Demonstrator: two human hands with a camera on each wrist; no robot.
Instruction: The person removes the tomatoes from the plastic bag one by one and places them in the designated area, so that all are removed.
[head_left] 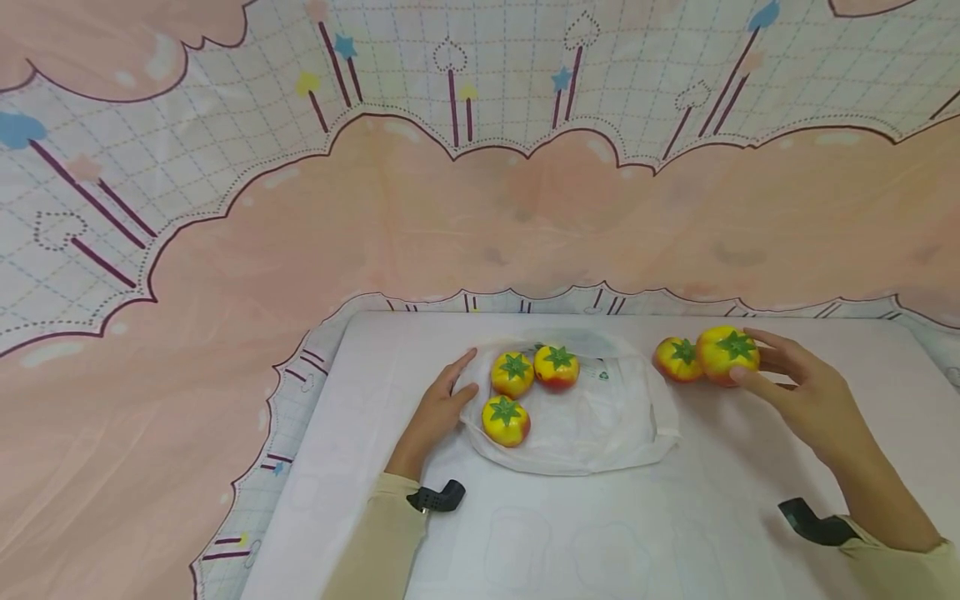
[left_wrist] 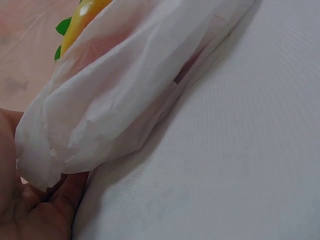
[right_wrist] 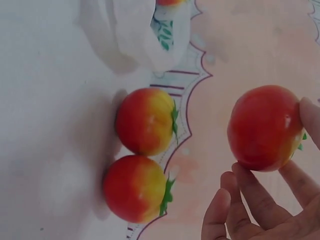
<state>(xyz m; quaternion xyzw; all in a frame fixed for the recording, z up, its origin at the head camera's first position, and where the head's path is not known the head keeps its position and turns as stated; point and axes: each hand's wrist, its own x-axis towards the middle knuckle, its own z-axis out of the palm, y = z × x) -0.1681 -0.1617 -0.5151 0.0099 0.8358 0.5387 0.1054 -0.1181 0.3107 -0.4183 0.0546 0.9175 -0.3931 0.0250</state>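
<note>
My right hand [head_left: 813, 400] holds a red-and-yellow tomato [head_left: 726, 352] with a green star-shaped leafy top, thumb on one side and fingertips on the other. In the right wrist view this tomato is raised off the table, while two more, an upper tomato [right_wrist: 146, 121] and a lower tomato [right_wrist: 134, 189], rest side by side on it. One of those two is hidden from the head view. At the left edge of a white plastic bag [head_left: 592, 429], my left hand [head_left: 435, 414] grips the rim. Several tomatoes [head_left: 506, 421] lie in the bag's open mouth.
A white-covered table [head_left: 540, 533] bears everything. Behind and to the left hangs a pink and white patterned cloth [head_left: 525, 225]. Black straps sit on both wrists, including a left wristband [head_left: 438, 497] just above the sleeve.
</note>
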